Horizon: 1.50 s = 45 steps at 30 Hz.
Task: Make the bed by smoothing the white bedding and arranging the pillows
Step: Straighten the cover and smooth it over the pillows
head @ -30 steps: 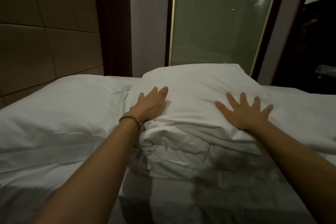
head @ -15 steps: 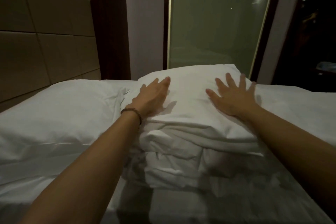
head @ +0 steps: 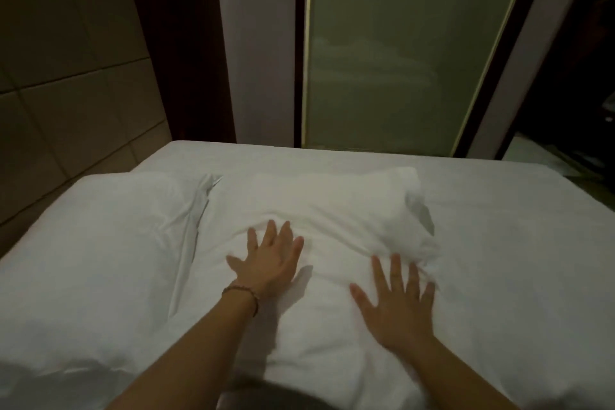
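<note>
Two white pillows lie side by side on the white bed (head: 519, 243). The left pillow (head: 100, 260) rests by the padded headboard. The right pillow (head: 332, 210) is creased and dented under my hands. My left hand (head: 269, 263), with a bracelet on the wrist, presses flat on its middle with fingers spread. My right hand (head: 396, 299) presses flat on its near right part, fingers straight and spread. Neither hand holds any fabric.
A tan padded headboard (head: 66, 93) stands at the left. Beyond the bed's far edge are a dark curtain (head: 179, 43), a pale wall strip and a frosted glass panel (head: 399, 43). A dark opening lies at the far right.
The view has tipped down and moved closer over the bed. The raised pillow pile now lies flatter, and both hands press lower and nearer on the right pillow.
</note>
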Tool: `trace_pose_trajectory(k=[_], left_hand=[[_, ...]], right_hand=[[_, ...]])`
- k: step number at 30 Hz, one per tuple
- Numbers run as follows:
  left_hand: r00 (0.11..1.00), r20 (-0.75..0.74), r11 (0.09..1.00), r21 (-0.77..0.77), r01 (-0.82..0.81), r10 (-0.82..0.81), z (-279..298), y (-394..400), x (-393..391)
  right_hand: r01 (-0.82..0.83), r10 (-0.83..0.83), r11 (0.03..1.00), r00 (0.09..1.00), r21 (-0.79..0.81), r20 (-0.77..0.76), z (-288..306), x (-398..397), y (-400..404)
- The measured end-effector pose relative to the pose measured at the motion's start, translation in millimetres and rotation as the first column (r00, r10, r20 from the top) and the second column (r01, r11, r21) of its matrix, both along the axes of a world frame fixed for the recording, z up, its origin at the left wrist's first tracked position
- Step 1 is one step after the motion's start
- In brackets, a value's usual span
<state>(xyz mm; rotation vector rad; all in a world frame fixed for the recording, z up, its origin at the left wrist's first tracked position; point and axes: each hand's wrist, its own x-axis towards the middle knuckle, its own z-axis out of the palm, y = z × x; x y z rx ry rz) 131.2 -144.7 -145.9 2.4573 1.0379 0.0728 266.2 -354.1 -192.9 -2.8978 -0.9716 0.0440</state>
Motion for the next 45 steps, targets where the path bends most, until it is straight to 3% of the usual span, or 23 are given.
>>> trace_pose_trajectory(k=[7, 11, 17, 20, 24, 28, 35, 41, 45], left_hand=[[0.997, -0.04, 0.996, -0.064, -0.069, 0.067, 80.7, 41.7, 41.7], [0.996, -0.084, 0.999, 0.015, -0.032, 0.033, 92.1, 110.0, 77.9], [0.994, -0.108, 0.994, 0.097, 0.041, -0.031, 57.3, 224.8, 140.7], [0.979, -0.194, 0.998, -0.027, 0.062, -0.066, 27.9, 269.6, 159.4], [0.964, -0.215, 0.954, -0.285, 0.09, -0.155, -6.6, 307.3, 164.7], [0.971, -0.193, 0.943, -0.325, 0.069, -0.138, -13.9, 316.2, 164.4], [0.984, -0.164, 0.984, -0.174, 0.047, -0.076, -3.0, 301.5, 154.0], [0.985, -0.149, 0.996, -0.036, 0.078, -0.082, 37.8, 317.0, 130.1], [0.971, -0.234, 0.992, 0.095, 0.078, -0.054, 30.6, 315.9, 138.2]], right_hand=[[-0.198, 0.194, 0.976, 0.979, 0.091, 0.055, 108.1, 45.9, 70.2], [-0.252, 0.251, 0.968, 0.967, 0.001, 0.03, 135.5, 89.3, 148.4], [-0.191, 0.196, 0.97, 0.98, -0.151, 0.017, 107.1, 178.7, 223.9], [-0.137, 0.128, 0.96, 0.99, -0.245, -0.055, 81.0, 212.8, 234.8], [-0.175, 0.168, 0.946, 0.985, -0.274, -0.046, 58.3, 231.2, 243.1], [-0.179, 0.174, 0.945, 0.984, -0.273, -0.043, 51.2, 243.8, 242.6], [-0.265, 0.258, 0.938, 0.964, -0.225, -0.059, 57.7, 233.1, 247.1], [-0.226, 0.224, 0.965, 0.974, -0.135, -0.029, 92.4, 253.0, 251.8], [-0.246, 0.25, 0.947, 0.968, -0.207, -0.01, 70.6, 257.2, 255.4]])
